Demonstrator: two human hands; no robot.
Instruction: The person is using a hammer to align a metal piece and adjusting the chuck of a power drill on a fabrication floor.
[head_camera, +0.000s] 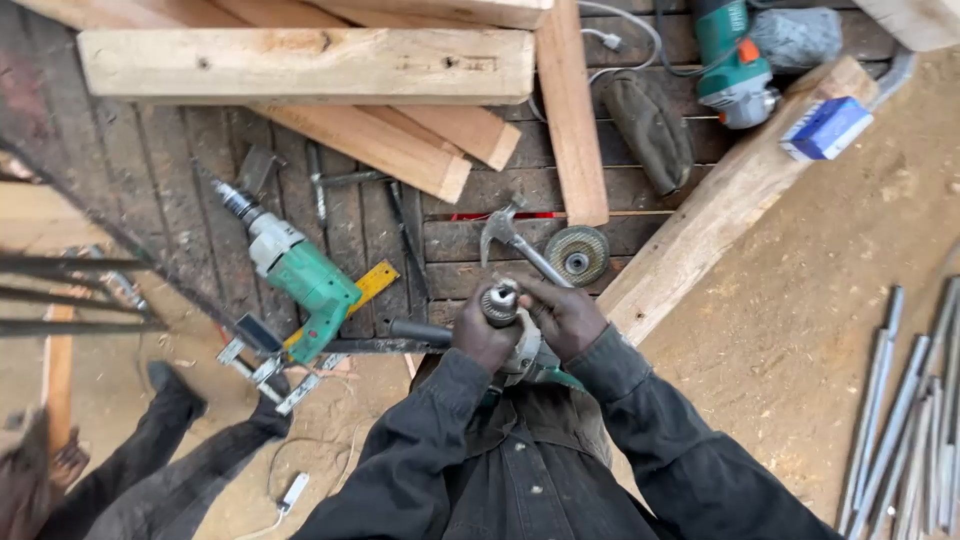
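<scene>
green drill (300, 275), yellow ruler (372, 284), blue box (826, 128)

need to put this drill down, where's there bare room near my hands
Bare dirt lies to your right, between the slanted timber beam and the metal rods. The dark pallet ahead is crowded: green drill, hammer, grinding disc, planks. Both hands, left hand and right hand, hold the drill with a chuck.

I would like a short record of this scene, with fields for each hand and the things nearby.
left hand: grips the body of a power drill
right hand: on the drill chuck
just ahead: hammer, grinding disc
to the left: green drill, yellow ruler
surface: dark slatted platform with wooden planks
far right: metal rods
</scene>
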